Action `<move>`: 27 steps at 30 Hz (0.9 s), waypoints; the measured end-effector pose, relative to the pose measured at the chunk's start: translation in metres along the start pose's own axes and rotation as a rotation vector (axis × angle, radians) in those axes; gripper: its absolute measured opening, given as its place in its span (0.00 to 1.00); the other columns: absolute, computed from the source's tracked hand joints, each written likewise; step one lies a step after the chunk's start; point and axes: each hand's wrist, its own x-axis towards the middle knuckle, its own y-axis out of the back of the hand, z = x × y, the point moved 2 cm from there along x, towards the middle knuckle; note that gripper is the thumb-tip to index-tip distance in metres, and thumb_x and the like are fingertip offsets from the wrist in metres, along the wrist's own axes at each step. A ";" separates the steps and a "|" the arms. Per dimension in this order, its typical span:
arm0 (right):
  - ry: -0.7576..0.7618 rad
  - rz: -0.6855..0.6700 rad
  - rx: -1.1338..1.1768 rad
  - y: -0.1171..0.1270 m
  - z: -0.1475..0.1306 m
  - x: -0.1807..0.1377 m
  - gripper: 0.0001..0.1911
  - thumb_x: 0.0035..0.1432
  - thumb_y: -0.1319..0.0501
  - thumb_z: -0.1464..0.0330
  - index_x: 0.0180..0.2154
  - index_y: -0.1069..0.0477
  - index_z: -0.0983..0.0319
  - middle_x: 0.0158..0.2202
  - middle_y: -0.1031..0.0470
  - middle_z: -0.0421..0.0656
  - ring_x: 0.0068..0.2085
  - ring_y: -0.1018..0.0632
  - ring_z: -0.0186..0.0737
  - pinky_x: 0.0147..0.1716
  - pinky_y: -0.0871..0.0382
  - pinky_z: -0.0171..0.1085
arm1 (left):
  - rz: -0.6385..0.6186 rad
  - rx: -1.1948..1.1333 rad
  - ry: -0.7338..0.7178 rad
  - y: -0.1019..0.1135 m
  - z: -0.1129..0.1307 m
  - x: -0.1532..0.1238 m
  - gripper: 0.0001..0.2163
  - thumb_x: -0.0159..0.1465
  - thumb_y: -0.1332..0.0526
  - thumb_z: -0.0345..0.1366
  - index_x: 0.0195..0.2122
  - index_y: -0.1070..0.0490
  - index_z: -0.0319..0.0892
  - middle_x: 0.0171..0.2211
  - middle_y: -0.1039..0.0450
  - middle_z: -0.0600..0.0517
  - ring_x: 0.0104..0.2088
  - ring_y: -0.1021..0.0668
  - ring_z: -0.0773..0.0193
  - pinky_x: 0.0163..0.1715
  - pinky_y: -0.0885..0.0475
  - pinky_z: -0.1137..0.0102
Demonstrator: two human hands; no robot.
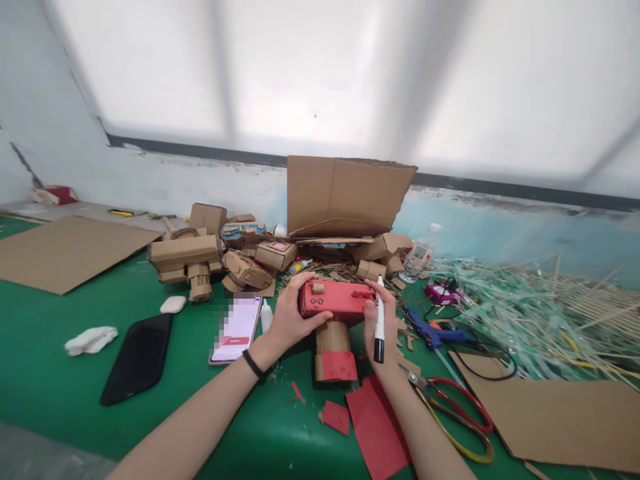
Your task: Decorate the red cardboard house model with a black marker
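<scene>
Head view: a person's left hand [293,313] is curled round one end of a red-covered cardboard model [340,301], thumb along its near edge, while the right hand [389,327] grips a white marker pen [380,317] upright beside the other end. The model is held just above the worktop [200,413], a green surface, directly in front of the wearer. Work looks partly done: red covers the boxy body, and a black line drawing of two joined rings is on its left part; the corrugated cylinder [334,337] below has only a patch of red, leaving brown card bare. A red sheet [377,423] and a red scrap [336,417] lie nearby. Further right are scissors [424,383] and a blue glue gun [436,335]; to the left, a lit smartphone [239,330] and a small white bottle [267,317]. Behind stand bare cardboard models [185,257] and a clear plastic bottle [421,253]. No brand can be made out: print on the marker is too small, the bottle's red-and-white label is unreadable, and the phone screen is partly pixelated, its text illegible.
</scene>
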 end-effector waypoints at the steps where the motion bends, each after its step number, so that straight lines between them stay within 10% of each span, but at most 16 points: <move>1: 0.039 0.019 -0.003 0.002 -0.002 0.001 0.22 0.78 0.41 0.55 0.65 0.27 0.57 0.59 0.19 0.51 0.58 0.17 0.53 0.59 0.24 0.53 | 0.000 0.001 -0.003 0.000 0.000 0.000 0.36 0.69 0.30 0.61 0.69 0.37 0.47 0.63 0.24 0.40 0.62 0.18 0.44 0.64 0.22 0.48; 9: 0.261 0.022 0.115 0.007 -0.055 0.004 0.21 0.72 0.35 0.58 0.62 0.21 0.54 0.56 0.18 0.50 0.51 0.15 0.51 0.50 0.16 0.49 | -0.002 -0.001 -0.010 -0.006 0.005 -0.001 0.35 0.67 0.26 0.54 0.69 0.37 0.47 0.62 0.24 0.40 0.63 0.19 0.43 0.64 0.21 0.47; 17: -0.104 -0.097 0.297 -0.013 -0.085 0.017 0.18 0.72 0.33 0.53 0.35 0.23 0.59 0.26 0.20 0.39 0.25 0.19 0.39 0.24 0.25 0.35 | 0.008 0.001 -0.009 -0.005 0.005 -0.002 0.33 0.68 0.26 0.49 0.69 0.37 0.47 0.62 0.25 0.40 0.63 0.19 0.44 0.64 0.21 0.49; 27: -0.244 -0.141 0.283 -0.016 -0.080 0.008 0.25 0.68 0.31 0.49 0.26 0.24 0.60 0.18 0.29 0.35 0.18 0.33 0.32 0.18 0.42 0.33 | 0.013 -0.013 -0.022 -0.005 0.006 -0.002 0.33 0.68 0.26 0.46 0.69 0.37 0.47 0.63 0.24 0.40 0.63 0.19 0.45 0.64 0.21 0.50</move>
